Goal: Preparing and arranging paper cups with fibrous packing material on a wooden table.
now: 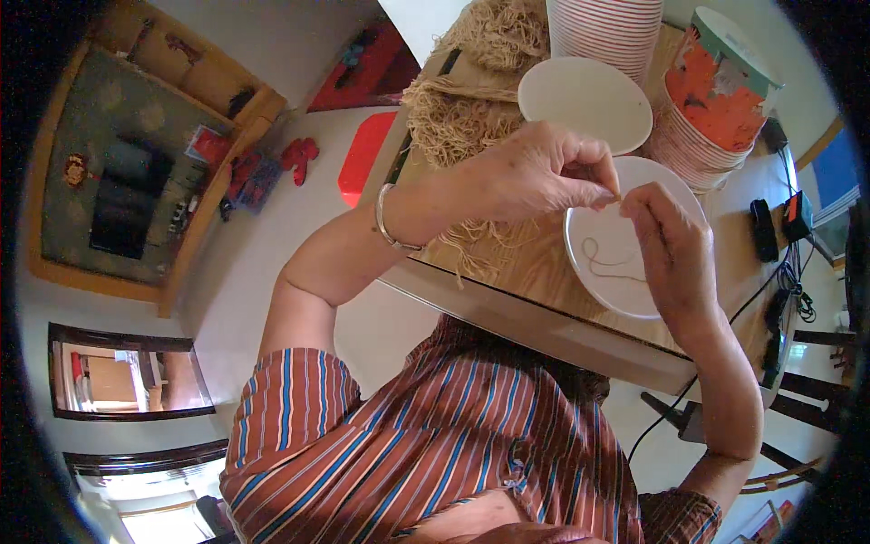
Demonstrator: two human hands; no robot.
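Observation:
My left hand (555,172), with a silver bangle at the wrist, is closed in a pinch over the near white bowl (580,258). Almost touching it, my right hand (672,249) is pinched too, fingertips facing the left ones. What sits between the fingertips is too small to make out. A thin beige string (609,265) curls inside that bowl and passes out of sight behind my right hand. Just beyond stands a second white bowl (584,107), tilted toward me. Beige string bundles (458,122) lie left of the bowls, loose ends trailing under my left forearm.
At the table's (535,272) far side rises a stack of red-rimmed bowls (605,36). Another stack (698,145) carries a torn red-orange container (716,91). Black cables and an adapter (797,216) lie at right. A red stool (367,159) stands beyond the left edge.

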